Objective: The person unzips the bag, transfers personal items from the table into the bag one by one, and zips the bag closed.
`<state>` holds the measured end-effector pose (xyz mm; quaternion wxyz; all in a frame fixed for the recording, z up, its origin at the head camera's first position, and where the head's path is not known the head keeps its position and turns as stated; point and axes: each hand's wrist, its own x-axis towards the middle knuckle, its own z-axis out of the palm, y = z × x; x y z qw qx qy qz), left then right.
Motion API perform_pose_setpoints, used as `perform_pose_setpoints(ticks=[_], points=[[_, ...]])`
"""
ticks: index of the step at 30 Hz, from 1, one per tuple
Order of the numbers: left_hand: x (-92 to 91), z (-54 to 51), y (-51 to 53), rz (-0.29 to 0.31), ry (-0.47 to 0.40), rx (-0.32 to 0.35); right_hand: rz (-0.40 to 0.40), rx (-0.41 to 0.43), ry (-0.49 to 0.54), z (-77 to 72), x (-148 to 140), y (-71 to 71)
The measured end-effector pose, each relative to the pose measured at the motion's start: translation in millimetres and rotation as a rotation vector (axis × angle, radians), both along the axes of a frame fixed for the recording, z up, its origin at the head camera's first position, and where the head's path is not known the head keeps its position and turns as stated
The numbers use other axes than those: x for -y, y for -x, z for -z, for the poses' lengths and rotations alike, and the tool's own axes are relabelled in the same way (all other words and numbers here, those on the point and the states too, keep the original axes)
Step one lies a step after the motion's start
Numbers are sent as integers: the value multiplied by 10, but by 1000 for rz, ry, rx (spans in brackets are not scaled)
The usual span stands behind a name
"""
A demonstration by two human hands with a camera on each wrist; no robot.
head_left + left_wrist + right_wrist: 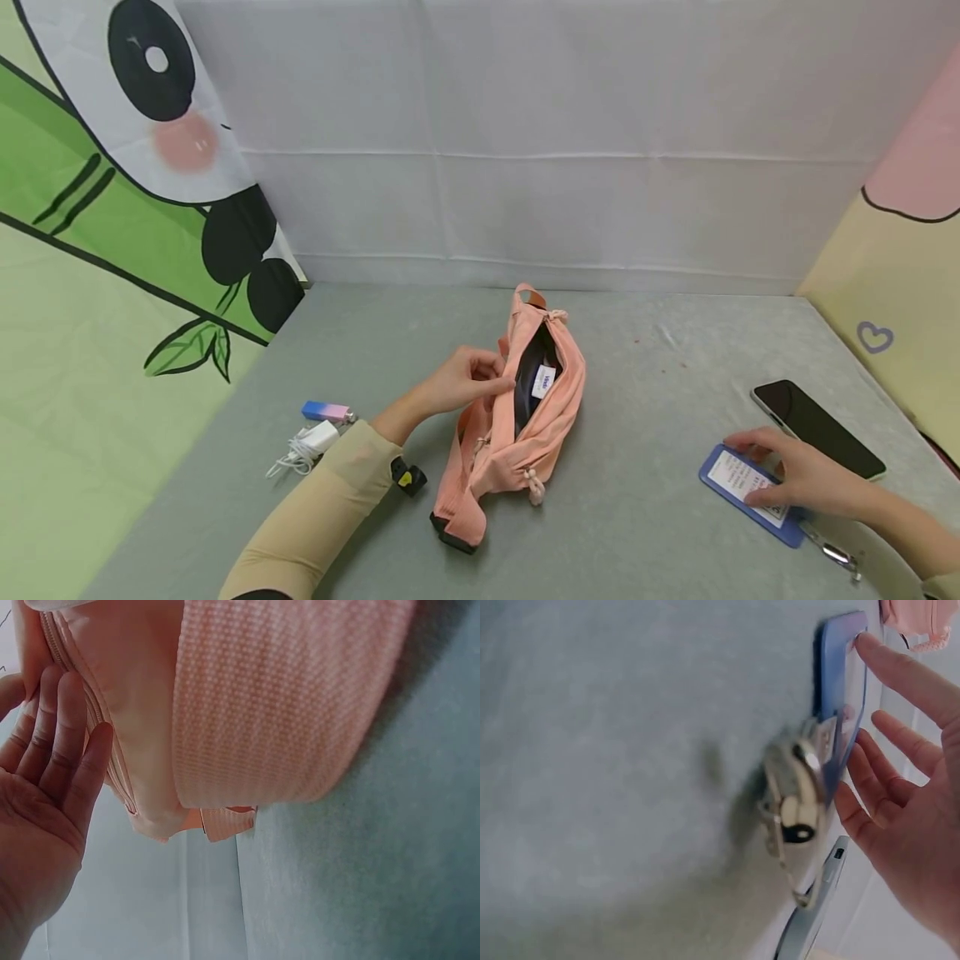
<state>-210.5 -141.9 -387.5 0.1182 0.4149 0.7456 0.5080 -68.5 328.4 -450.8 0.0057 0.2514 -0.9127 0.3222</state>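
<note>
A pink bag [555,425] lies on the grey table with its zipped opening spread, showing a dark lining and a white label [543,382]. My left hand [457,383] pinches the left edge of that opening; in the left wrist view the hand [49,765] is beside the zipper, near a wide woven strap [277,697]. Over at the right, my right hand [806,475] has its thumb and fingers on a blue card holder [795,533] with a metal clip [838,554]. In the right wrist view the fingers of the hand [907,765] touch the holder [832,660].
A black-screened phone [821,425] lies just behind the right hand. Left of the bag are a white charger with a coiled cable [318,439] and a small blue-pink item [326,411]. A pale cloth wall [525,167] stands along the back edge.
</note>
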Motion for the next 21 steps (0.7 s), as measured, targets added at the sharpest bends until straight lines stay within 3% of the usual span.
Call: perform_pose_setpoints(ticks=[4,11,21], points=[[-3,-30,-31,-8,12,-1,-1,15,-7,24,10,12],[-5,-259,-202,-11,21,3,-65,91,28,-27,8,75],[11,-281,-205,-24,29,4,-84,127,25,-154,45,125]])
